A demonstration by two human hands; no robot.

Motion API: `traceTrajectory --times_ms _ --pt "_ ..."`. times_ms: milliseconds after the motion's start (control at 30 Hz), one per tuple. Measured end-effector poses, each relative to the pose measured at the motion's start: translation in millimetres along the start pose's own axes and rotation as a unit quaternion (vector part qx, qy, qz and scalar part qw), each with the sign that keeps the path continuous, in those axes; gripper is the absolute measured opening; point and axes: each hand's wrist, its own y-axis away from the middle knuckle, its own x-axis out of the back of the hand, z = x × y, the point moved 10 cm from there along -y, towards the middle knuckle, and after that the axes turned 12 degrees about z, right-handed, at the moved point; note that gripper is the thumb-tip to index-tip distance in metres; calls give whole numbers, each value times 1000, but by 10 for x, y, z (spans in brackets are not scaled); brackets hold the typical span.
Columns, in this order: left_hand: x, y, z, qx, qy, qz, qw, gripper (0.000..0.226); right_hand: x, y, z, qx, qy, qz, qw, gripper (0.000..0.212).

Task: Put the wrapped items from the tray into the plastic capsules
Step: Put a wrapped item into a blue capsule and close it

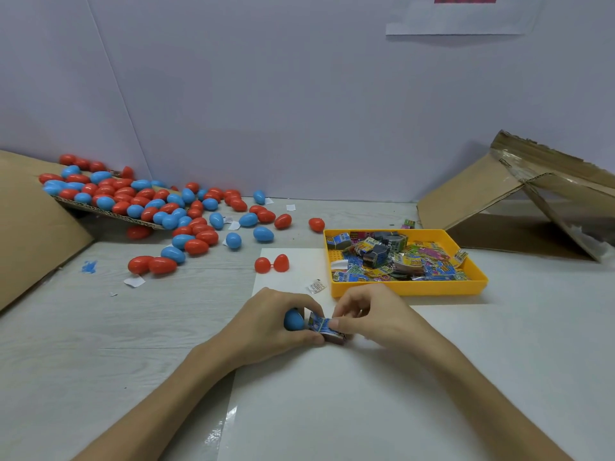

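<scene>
- A pale wood-grain worktop (100,327) ran up to a plain grey-lilac wall (266,94).
- At the far left a flat brown cardboard sheet (30,227) leaned up off the worktop.
- Beside it, a heap of red and blue egg-shaped plastic capsules (133,197) spilled off a corrugated cardboard flap and spread rightward across the worktop.
- A glossy white sheet (366,394) covered the near right part of the worktop; one open red capsule (271,264), its two halves hinged together, lay at the sheet's far edge.
- A shallow yellow plastic tray (409,287) stood on the white sheet, holding a jumble of colourful wrapped items (392,257).
- At the far right a torn brown cardboard box (482,194) lay tipped on its side.
- The left hand (266,324) curled round a blue plastic capsule (294,320), low over the sheet.
- The right hand (369,317) pinched a small blue-printed wrapped packet (321,326), which sat between the two hands against the capsule's right side, just in front of the tray.
</scene>
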Motion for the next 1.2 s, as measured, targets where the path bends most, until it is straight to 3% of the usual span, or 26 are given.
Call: traceTrajectory --times_ms 300,400,500,600,767,933,1100,1200 --pt "-1 -19 -22 13 5 -3 1000 31 0 15 51 -27 -34 -37 998 13" --pt "0 -12 -42 25 10 -6 1000 31 52 11 55 -22 -43 -5 999 3" --pt "0 -9 -40 27 19 -11 999 32 46 7 42 -2 -4 30 1000 20" --pt "-9 -16 -44 28 21 -25 999 31 3 10 18 19 30 41 999 21" --pt "-25 0 -85 47 48 -56 996 29 -4 13 -46 41 -15 25 999 8" --pt "-34 20 -65 42 68 -79 994 23 59 26 -157 82 -32 72 993 15" --pt "24 30 -52 28 38 -27 999 54 121 36 -208 108 8 93 990 9" --pt "4 35 57 -19 20 -28 999 57 180 16 -76 77 97 72 990 33"
